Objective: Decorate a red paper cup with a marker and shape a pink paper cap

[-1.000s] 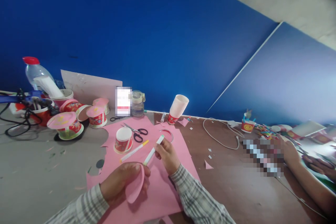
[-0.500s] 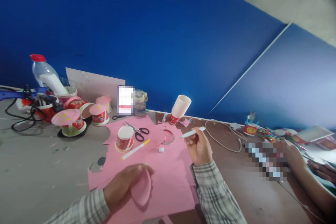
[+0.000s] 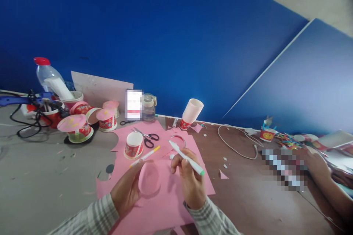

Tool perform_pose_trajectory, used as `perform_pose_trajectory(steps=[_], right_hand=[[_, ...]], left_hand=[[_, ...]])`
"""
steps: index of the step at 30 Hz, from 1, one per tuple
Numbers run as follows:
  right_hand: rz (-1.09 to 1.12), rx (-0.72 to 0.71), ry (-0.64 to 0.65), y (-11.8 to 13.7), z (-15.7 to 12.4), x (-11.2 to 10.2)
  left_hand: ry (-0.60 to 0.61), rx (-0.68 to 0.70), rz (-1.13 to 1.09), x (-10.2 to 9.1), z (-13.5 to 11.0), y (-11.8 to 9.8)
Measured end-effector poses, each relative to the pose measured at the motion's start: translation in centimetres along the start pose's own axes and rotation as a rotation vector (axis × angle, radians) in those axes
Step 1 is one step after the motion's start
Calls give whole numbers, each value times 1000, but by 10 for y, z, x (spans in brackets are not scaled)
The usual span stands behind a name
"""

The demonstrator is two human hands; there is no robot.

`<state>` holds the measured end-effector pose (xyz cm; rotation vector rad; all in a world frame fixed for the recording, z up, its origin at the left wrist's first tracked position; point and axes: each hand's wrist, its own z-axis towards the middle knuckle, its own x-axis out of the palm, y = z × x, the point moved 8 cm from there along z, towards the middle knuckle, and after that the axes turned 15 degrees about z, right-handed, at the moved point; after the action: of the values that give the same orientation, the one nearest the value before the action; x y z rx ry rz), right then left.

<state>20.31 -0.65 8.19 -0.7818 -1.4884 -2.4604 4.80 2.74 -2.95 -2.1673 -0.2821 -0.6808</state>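
Observation:
My left hand grips a rounded pink paper cutout by its left edge, tilted above the large pink sheet. Between the fingers of my right hand is a white marker with a green end, its other end pointing up and left. Beyond the hands, a red-and-white paper cup stands on the sheet. Black-handled scissors lie beside it, and a yellow-tipped white marker rests in front. A ring-shaped piece is partly hidden behind my right hand's marker.
Stacked paper cups and a clear water jar stand near the blue wall. Decorated cups crowd the left. A white cable curves across the right, near a co-worker's hand. Paper scraps are scattered about.
My right hand has moved left and down with the marker, closer to my left hand. The pink cutout has turned to show more of its face.

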Motion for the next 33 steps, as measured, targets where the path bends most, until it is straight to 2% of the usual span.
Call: perform_pose_trajectory(steps=[3,6,10,15,18,24,30,33], right_hand=[[-212,-105,73,7,-10,9],[-408,-147,118,3,-10,11],[-638,-148,223,-12,-7,11],[-597,-82,260,-23,-10,11],[-556,-54,245,-24,-11,11],[-486,53,323,-34,-19,21],[-564,52,315,-43,-24,20],[-505,59,222,-45,-20,12]], left_hand=[[-1,-13,-9,-3,-1,1],[29,36,21,0,-2,-3],[66,61,213,5,-6,-6],[70,170,382,6,-7,-10],[103,162,406,5,-4,-5],[293,239,415,18,-4,-5],[292,128,375,17,-5,1],[292,81,339,15,-4,5]])
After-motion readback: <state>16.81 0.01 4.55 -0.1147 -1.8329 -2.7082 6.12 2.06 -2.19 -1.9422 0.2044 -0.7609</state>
